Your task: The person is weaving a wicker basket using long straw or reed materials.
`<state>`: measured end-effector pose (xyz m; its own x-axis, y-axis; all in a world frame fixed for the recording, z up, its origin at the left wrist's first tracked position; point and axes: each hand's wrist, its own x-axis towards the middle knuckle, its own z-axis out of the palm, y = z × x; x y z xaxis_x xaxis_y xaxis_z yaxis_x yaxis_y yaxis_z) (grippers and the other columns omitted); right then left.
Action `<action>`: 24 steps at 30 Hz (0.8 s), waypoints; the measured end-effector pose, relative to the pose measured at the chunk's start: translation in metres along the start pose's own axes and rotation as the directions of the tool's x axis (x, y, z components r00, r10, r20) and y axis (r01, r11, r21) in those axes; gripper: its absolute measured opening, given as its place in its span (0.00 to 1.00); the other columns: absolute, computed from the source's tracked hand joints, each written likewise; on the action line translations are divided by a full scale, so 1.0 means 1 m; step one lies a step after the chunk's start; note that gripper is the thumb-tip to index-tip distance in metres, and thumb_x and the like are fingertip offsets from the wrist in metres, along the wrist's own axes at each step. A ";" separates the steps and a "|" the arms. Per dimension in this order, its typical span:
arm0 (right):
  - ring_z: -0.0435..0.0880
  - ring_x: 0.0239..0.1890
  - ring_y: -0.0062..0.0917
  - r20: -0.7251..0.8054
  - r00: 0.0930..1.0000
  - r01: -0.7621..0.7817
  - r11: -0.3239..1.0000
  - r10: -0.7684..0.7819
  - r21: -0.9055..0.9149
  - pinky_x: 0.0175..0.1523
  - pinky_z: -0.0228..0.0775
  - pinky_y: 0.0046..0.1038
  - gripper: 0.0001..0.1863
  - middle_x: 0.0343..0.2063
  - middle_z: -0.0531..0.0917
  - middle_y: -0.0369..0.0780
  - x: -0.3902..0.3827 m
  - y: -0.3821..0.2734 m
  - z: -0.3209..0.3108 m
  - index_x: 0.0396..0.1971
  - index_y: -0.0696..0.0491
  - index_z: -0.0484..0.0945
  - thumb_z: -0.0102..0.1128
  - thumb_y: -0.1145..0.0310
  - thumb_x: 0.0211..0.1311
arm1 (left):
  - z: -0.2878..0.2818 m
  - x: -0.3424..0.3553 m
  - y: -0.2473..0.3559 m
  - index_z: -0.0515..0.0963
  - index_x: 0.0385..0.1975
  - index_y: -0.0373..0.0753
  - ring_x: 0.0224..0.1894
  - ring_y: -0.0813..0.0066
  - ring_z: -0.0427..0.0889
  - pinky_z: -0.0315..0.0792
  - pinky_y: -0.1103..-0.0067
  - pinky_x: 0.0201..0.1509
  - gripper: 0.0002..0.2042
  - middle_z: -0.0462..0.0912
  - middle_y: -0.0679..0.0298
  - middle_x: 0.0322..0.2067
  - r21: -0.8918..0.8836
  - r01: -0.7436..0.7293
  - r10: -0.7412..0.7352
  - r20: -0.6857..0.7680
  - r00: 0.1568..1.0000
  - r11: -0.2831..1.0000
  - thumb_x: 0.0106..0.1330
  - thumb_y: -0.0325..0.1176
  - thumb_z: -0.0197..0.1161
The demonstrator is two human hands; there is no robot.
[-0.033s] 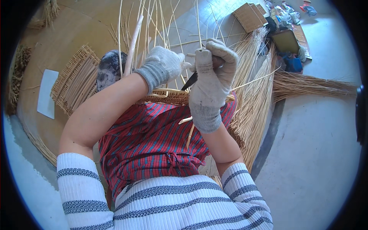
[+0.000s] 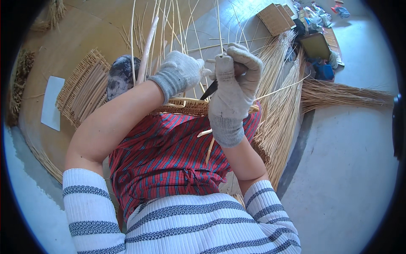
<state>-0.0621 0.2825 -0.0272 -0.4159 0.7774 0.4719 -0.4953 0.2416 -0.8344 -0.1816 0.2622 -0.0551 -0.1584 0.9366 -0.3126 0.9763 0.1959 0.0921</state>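
Note:
My left hand [image 2: 181,73], in a grey-white knit glove, is closed just above the rim of a woven wicker basket [image 2: 186,109] on my lap. Whatever its fingers pinch is hidden. Beside it, my gloved right hand [image 2: 232,80] is wrapped round the brown handle of a knife [image 2: 209,89]. The dark blade points down and left toward the basket. Several pale wicker rods [image 2: 172,25] stand up beyond my hands, and a thicker peeled stick [image 2: 148,48] rises behind my left forearm. Cut rod ends [image 2: 210,150] lie against my red striped apron [image 2: 165,156].
Long bundles of straw-coloured rods [image 2: 279,122] lie at my right, with another bundle [image 2: 342,95] farther right. On the left are a woven panel with sticks [image 2: 82,89] and a white sheet [image 2: 53,103]. Far right, a wicker box [image 2: 275,20] stands near bags and a blue container [image 2: 325,71].

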 end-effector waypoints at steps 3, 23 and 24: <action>0.78 0.36 0.15 -0.005 1.000 0.011 1.000 -0.011 0.006 0.38 0.75 0.18 0.14 0.48 0.78 0.38 -0.008 0.006 0.002 0.45 0.54 0.74 0.66 0.77 0.62 | 0.009 0.003 -0.003 0.79 0.44 0.43 0.40 0.60 0.87 0.77 0.62 0.40 0.21 0.87 0.58 0.35 -0.066 -0.009 0.004 -0.071 0.998 0.998 0.73 0.52 0.45; 0.60 0.13 0.19 0.798 0.522 -0.723 0.652 0.303 0.226 0.20 0.54 0.24 0.25 0.14 0.68 0.37 0.034 0.009 -0.025 0.29 0.55 0.68 0.36 0.48 0.76 | 0.019 0.000 -0.010 0.87 0.31 0.46 0.36 0.61 0.88 0.79 0.66 0.38 0.15 0.88 0.59 0.31 -0.065 -0.057 0.044 -0.184 0.982 0.996 0.61 0.47 0.56; 0.63 0.14 0.20 0.770 0.516 -0.725 0.670 0.376 0.159 0.21 0.57 0.25 0.27 0.15 0.70 0.38 0.036 0.012 -0.029 0.29 0.54 0.69 0.37 0.44 0.75 | 0.019 -0.001 -0.011 0.86 0.30 0.46 0.36 0.61 0.88 0.79 0.67 0.37 0.15 0.88 0.59 0.31 -0.053 -0.060 0.049 -0.189 0.981 0.997 0.61 0.47 0.56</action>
<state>-0.0612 0.3298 -0.0284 -0.9878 0.0444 0.1491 -0.1514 -0.4938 -0.8563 -0.1893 0.2538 -0.0739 -0.1352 0.9831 -0.1238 0.9749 0.1543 0.1605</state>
